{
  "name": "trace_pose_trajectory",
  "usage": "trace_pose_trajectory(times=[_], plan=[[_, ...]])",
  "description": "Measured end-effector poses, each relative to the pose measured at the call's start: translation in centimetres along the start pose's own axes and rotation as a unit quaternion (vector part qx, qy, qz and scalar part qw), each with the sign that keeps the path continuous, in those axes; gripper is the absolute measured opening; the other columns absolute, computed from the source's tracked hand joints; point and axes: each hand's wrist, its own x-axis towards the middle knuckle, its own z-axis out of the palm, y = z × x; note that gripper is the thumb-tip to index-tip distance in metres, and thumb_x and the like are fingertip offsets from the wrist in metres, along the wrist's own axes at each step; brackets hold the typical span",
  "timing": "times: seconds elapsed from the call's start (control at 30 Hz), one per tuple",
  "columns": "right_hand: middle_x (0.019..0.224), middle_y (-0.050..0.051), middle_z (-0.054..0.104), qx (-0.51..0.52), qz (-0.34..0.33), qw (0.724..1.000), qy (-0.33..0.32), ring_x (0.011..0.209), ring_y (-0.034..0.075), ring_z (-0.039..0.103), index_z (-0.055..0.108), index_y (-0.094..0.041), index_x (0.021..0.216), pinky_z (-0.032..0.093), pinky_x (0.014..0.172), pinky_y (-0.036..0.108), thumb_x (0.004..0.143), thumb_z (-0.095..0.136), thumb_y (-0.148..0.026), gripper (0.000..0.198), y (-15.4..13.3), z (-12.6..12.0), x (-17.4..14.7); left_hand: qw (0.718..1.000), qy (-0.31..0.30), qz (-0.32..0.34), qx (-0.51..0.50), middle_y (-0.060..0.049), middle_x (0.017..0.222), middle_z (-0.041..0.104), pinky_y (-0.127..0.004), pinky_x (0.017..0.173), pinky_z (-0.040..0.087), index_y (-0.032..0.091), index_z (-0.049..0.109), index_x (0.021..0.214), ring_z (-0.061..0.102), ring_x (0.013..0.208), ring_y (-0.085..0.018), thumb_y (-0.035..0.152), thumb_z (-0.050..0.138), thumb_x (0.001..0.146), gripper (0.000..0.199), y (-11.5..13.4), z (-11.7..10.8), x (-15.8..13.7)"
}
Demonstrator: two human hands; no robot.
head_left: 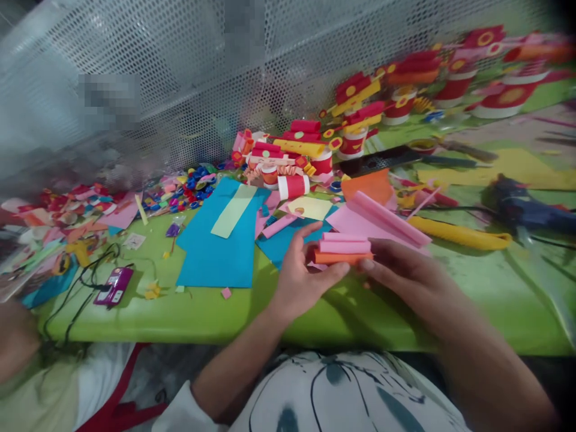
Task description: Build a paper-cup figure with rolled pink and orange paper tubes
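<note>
Between my two hands is a small stack of rolled paper tubes [344,245], pink on top and orange below, held above the table's front part. My left hand [299,279] grips its left end, thumb along the lower front edge. On the right end, the thumb and fingers of my right hand [398,270] close around the orange roll. Just behind lie a pink paper sheet with a rolled edge [378,222] and an orange paper piece [369,186]. Blue paper sheets [225,252] lie to the left, a pale yellow strip [234,210] on one.
Decorated red-and-white paper cups [353,144] stand along the back before a perforated metal screen [180,78]. A dark glue gun [526,201] and a yellow roll [463,233] lie right. Paper scraps, a purple box [113,287] and cables are left, beside another person's arm [18,336].
</note>
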Motion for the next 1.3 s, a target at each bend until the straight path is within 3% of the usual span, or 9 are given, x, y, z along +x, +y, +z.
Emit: trace_pose_trajectory(times=[0.13, 0.3, 0.47, 0.63, 0.83, 1.03, 1.17, 1.23, 1.3], plan=[[0.086, 0.004, 0.073, -0.01, 0.013, 1.0, 0.006, 0.079, 0.02, 0.066, 0.073, -0.027, 0.097, 0.059, 0.064, 0.027, 0.07, 0.086, -0.05, 0.038, 0.2, -0.1, -0.1, 1.0, -0.01, -0.017, 0.006, -0.008, 0.117, 0.069, -0.034, 0.081, 0.06, 0.03, 0.047, 0.142, 0.071, 0.095, -0.021, 0.022, 0.083, 0.076, 0.075, 0.0, -0.1, 0.1], [0.089, 0.003, 0.075, -0.008, 0.021, 0.995, 0.101, 0.073, 0.019, 0.066, 0.074, -0.028, 0.099, 0.059, 0.064, 0.028, 0.067, 0.088, -0.05, 0.041, 1.2, -0.6, -0.5, 0.999, -0.022, -0.016, 0.022, -0.011, 0.143, 0.057, -0.03, 0.074, 0.061, 0.032, 0.043, 0.147, 0.067, 0.094, -0.018, 0.022, 0.087, 0.072, 0.088, 0.5, -0.6, 0.2], [0.098, 0.005, 0.074, -0.085, -0.006, 0.977, 0.197, 0.085, 0.024, 0.069, 0.07, -0.027, 0.116, 0.06, 0.079, 0.035, 0.072, 0.083, -0.055, 0.054, 2.5, -1.8, -1.0, 0.994, 0.094, 0.04, 0.027, -0.009, 0.148, 0.053, -0.024, 0.068, 0.058, 0.03, 0.058, 0.133, 0.065, 0.092, -0.014, 0.024, 0.081, 0.08, 0.058, 1.4, -0.9, 0.4], [0.101, 0.006, 0.072, -0.099, -0.018, 0.977, 0.188, 0.086, 0.025, 0.068, 0.068, -0.028, 0.116, 0.06, 0.075, 0.038, 0.076, 0.08, -0.053, 0.049, 3.2, -2.5, -1.3, 0.985, 0.162, 0.057, 0.023, -0.005, 0.091, 0.075, -0.023, 0.063, 0.053, 0.022, 0.069, 0.121, 0.062, 0.065, -0.01, 0.041, 0.069, 0.093, 0.034, 1.2, -1.3, 0.4], [0.09, 0.004, 0.072, -0.077, -0.055, 0.979, 0.18, 0.076, 0.022, 0.07, 0.068, -0.026, 0.111, 0.062, 0.069, 0.034, 0.08, 0.078, -0.052, 0.043, 3.8, -2.7, -1.4, 0.983, 0.179, 0.019, 0.028, 0.004, 0.05, 0.056, -0.02, 0.048, 0.041, 0.018, 0.075, 0.093, 0.048, 0.045, -0.008, 0.052, 0.071, 0.089, 0.034, 0.8, -1.6, 0.3], [0.097, 0.007, 0.076, -0.119, -0.104, 0.971, 0.18, 0.079, 0.02, 0.073, 0.069, -0.022, 0.11, 0.063, 0.068, 0.028, 0.082, 0.074, -0.05, 0.04, 4.8, -2.8, -1.2, 0.979, 0.2, 0.026, 0.035, 0.004, 0.039, 0.04, -0.021, 0.042, 0.028, 0.019, 0.055, 0.054, 0.034, 0.039, -0.007, 0.058, 0.063, 0.091, 0.055, 0.2, -2.1, 0.6], [0.095, 0.006, 0.077, -0.206, -0.163, 0.953, 0.153, 0.075, 0.018, 0.072, 0.069, -0.024, 0.11, 0.061, 0.065, 0.027, 0.089, 0.067, -0.047, 0.031, 4.6, -2.7, -1.1, 0.977, 0.198, 0.018, 0.076, 0.006, 0.044, 0.043, -0.021, 0.045, 0.031, 0.019, 0.066, 0.07, 0.035, 0.042, -0.006, 0.056, 0.069, 0.088, 0.041, 1.3, -2.7, 1.1], [0.094, 0.004, 0.077, -0.25, -0.191, 0.938, 0.142, 0.075, 0.018, 0.073, 0.069, -0.025, 0.109, 0.06, 0.065, 0.027, 0.092, 0.063, -0.045, 0.027, 4.3, -2.5, -1.0, 0.973, 0.207, 0.028, 0.098, 0.008, 0.048, 0.042, -0.019, 0.045, 0.032, 0.021, 0.071, 0.094, 0.035, 0.043, -0.007, 0.05, 0.075, 0.086, 0.03, 2.4, -3.1, 1.2], [0.095, 0.004, 0.078, -0.283, -0.214, 0.925, 0.134, 0.076, 0.018, 0.073, 0.068, -0.025, 0.109, 0.059, 0.064, 0.026, 0.094, 0.061, -0.044, 0.025, 3.9, -2.3, -1.0, 0.97, 0.204, 0.058, 0.123, 0.007, 0.058, 0.054, -0.019, 0.051, 0.041, 0.028, 0.064, 0.125, 0.049, 0.051, -0.009, 0.045, 0.074, 0.088, 0.041, 3.7, -3.6, 1.2]])
